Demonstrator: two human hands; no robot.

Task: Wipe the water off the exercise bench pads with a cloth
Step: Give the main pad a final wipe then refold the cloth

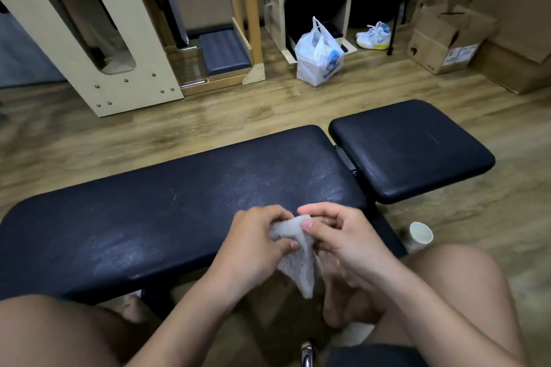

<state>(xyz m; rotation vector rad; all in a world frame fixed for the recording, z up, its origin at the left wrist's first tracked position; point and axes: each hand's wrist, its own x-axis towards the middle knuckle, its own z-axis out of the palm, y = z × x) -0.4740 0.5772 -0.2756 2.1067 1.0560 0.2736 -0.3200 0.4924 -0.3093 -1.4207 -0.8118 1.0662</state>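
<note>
Grey-white cloth (293, 250) is bunched between your two hands just over the near edge of the long pad (179, 202), with its loose tail hanging down past the edge. Your left hand (253, 244) has its grip closed round the upper fold. Your right hand (343, 241) has its grip pinched on the same fold with thumb and forefinger. Whether the cloth touches the pad yet, I cannot tell.

You seem to be folding the cloth before wiping, so make a flat, thick wad with a dry face outward and tuck the tail in so it does not drag. A pale speckled sheen, which I take for water, lies on the long pad toward its near left part and toward its right end. Press flat and pull long overlapping strokes along the pad, turning the cloth over once it is wet. The short pad (411, 149) stands just beyond the gap to the right and will need the same treatment, including its edges.

A paper cup (420, 234) stands upright on the floor near your right knee. Its inside looks pale, and I cannot tell whether it holds anything. Farther off, a white plastic bag (319, 59) sits on the floor with something blue showing through. By the far right wall are stacked cardboard boxes (441, 48) with their flaps loose and their contents hidden.
</note>
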